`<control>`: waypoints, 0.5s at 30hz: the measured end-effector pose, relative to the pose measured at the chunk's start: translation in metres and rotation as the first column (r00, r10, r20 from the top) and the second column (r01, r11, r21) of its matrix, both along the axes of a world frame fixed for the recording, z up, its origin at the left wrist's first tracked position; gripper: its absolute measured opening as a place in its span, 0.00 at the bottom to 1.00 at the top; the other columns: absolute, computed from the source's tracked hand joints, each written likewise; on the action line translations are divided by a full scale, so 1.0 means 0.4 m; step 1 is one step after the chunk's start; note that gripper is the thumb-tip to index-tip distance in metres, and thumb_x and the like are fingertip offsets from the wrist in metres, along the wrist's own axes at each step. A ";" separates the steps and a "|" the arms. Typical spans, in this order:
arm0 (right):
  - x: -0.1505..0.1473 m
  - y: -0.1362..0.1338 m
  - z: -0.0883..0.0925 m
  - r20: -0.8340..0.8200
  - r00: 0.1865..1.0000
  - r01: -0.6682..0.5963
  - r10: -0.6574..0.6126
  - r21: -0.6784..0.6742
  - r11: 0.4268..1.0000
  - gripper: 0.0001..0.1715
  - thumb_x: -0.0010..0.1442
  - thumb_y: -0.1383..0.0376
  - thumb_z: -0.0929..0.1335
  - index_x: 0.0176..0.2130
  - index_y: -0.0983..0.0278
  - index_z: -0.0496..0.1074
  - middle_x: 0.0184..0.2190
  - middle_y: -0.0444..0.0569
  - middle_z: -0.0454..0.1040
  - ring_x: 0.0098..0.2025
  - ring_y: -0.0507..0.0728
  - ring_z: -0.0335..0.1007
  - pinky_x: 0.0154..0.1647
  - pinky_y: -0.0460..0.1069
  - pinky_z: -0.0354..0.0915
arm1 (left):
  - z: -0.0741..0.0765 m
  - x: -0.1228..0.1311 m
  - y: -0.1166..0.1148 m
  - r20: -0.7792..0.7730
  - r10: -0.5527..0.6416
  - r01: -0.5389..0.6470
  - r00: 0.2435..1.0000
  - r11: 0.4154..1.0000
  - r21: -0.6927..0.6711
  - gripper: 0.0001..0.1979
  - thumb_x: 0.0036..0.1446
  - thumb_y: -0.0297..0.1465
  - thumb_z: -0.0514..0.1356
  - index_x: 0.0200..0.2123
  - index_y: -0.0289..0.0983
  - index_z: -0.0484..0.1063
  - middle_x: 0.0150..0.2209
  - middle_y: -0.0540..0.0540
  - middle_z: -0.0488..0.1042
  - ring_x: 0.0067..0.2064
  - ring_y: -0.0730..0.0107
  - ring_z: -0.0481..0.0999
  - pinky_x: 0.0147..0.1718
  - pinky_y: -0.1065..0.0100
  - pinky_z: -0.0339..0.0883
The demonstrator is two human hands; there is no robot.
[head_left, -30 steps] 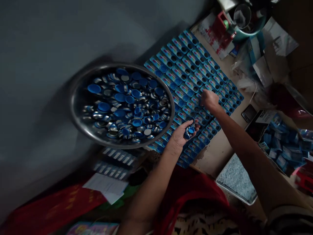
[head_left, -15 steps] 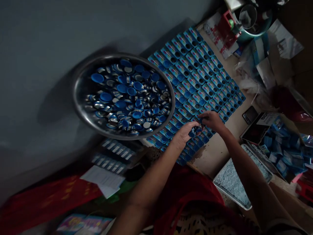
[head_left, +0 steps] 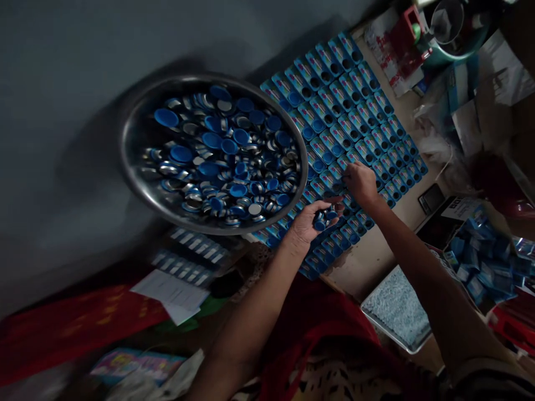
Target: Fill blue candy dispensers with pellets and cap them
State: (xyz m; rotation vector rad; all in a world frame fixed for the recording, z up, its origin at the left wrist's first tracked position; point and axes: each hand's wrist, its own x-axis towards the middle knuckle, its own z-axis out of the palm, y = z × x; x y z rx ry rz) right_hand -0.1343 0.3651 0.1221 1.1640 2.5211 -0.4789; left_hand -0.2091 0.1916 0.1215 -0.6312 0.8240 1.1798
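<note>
My left hand [head_left: 310, 223] is cupped palm up around several small round blue-and-silver caps [head_left: 321, 219]. Just beyond it, my right hand [head_left: 361, 182] is closed, fingertips down over the rows of small blue printed packs [head_left: 355, 123]. Whatever its fingers pinch is hidden. Each pack has a round spot at one end; some spots are dark, others show a blue disc. A large steel bowl [head_left: 125, 150], left of my hands, holds many loose blue-and-silver caps [head_left: 209, 139] and overhangs part of the rows.
At the right, a metal tray [head_left: 412, 352] holds pale blue granules, beside a box of small blue packets [head_left: 480, 262]. A phone [head_left: 431, 198] lies near the table edge. A red tape dispenser [head_left: 407, 39] stands at the far end. White papers [head_left: 167, 292] lie lower left.
My right hand has moved away from my left hand, up and over the packs. My left hand has drawn back a little toward the bowl, still cupping the caps. The view has shifted slightly.
</note>
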 end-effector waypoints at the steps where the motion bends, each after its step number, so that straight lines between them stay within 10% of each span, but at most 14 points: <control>1: -0.011 0.007 -0.001 0.050 0.999 0.008 -0.009 0.016 1.000 0.12 0.64 0.70 0.68 0.45 0.62 0.81 0.47 0.54 0.82 0.47 0.61 0.78 0.45 0.52 0.67 | 0.000 -0.008 -0.003 0.010 0.007 -0.007 1.000 1.000 0.002 0.22 0.61 0.23 0.57 0.56 0.29 0.79 0.38 0.38 0.85 0.34 0.65 0.85 0.28 0.71 0.78; 8: -0.020 0.044 -0.004 0.118 0.988 0.100 -0.101 0.010 0.995 0.15 0.56 0.63 0.77 0.44 0.59 0.77 0.40 0.48 0.81 0.42 0.61 0.75 0.40 0.51 0.62 | -0.003 -0.015 -0.017 0.064 0.083 -0.086 0.995 0.995 0.041 0.23 0.62 0.24 0.56 0.58 0.26 0.76 0.42 0.34 0.85 0.41 0.58 0.87 0.36 0.66 0.82; 15: 0.105 -0.108 0.072 -0.333 0.941 0.003 -0.057 -0.162 0.987 0.08 0.66 0.64 0.71 0.43 0.61 0.80 0.39 0.48 0.79 0.37 0.55 0.74 0.41 0.49 0.66 | -0.017 0.029 -0.028 0.068 0.194 -0.192 0.979 0.981 -0.035 0.19 0.62 0.23 0.57 0.55 0.30 0.78 0.36 0.41 0.85 0.37 0.64 0.86 0.42 0.63 0.83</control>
